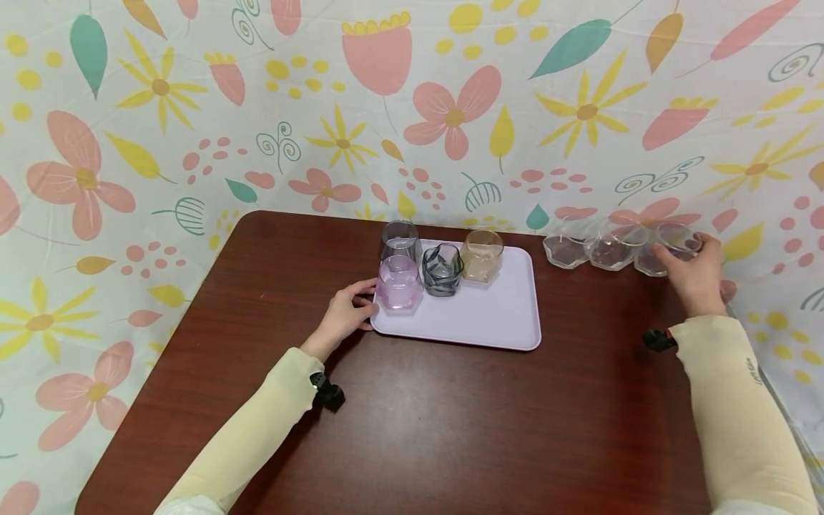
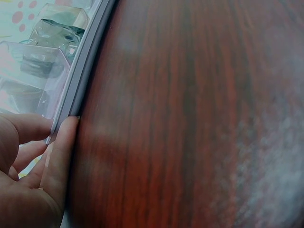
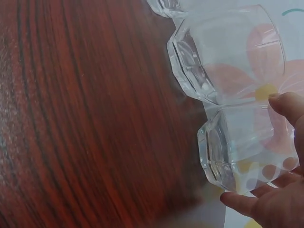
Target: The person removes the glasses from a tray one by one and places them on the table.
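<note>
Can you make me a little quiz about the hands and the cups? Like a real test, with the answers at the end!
1. How many clear cups stand in the row on the right?
2. True or false: the left hand is touching the tray.
3. What is the right hand holding?
A) the purple cup
B) the end cup of the clear row
C) the amber cup

Key: 1. Three. 2. True. 3. B.

Clear facet-based tumbler: partly hidden from me by the right grip. Lettering on cream fabric sleeve: too small to read.
</note>
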The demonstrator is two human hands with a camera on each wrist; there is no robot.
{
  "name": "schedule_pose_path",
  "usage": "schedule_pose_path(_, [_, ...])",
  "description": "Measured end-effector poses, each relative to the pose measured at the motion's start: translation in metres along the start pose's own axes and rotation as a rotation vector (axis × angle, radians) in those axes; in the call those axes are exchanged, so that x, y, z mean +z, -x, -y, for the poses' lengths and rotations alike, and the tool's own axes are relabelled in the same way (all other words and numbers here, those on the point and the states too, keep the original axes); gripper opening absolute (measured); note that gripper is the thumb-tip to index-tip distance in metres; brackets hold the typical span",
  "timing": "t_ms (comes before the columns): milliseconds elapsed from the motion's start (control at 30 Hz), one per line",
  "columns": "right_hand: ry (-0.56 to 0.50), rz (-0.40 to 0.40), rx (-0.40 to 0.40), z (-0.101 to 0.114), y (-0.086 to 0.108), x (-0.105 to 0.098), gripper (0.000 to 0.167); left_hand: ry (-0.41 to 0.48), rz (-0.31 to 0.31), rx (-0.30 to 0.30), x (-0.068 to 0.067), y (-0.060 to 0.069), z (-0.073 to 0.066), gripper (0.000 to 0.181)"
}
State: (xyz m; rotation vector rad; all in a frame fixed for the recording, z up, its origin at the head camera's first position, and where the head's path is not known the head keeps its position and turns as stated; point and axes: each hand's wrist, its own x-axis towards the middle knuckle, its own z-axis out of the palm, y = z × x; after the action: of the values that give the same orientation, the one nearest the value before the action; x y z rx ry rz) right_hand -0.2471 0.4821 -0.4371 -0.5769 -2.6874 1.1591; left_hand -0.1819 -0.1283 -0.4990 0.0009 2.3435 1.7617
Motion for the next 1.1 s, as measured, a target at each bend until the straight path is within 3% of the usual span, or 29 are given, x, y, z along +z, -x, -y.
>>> schedule_pose_path(533, [-0.044, 0.068, 0.048, -0.010, 0.011, -0.007, 0.103, -0.017, 0.002, 0.006, 0.000, 0.000, 0.000, 0.056])
schedule_pose_path(900, [-0.104, 0.015, 0.024, -0.017, 0.033, -0.007, 0.092, -0.025, 0.001, 0.002, 0.000, 0.002, -0.002, 0.056])
schedule_pose_path(1100, [-0.107, -0.002, 0.010, -0.018, 0.046, -0.007, 0.088, -0.019, -0.005, 0.033, 0.001, 0.003, -0.001, 0.055])
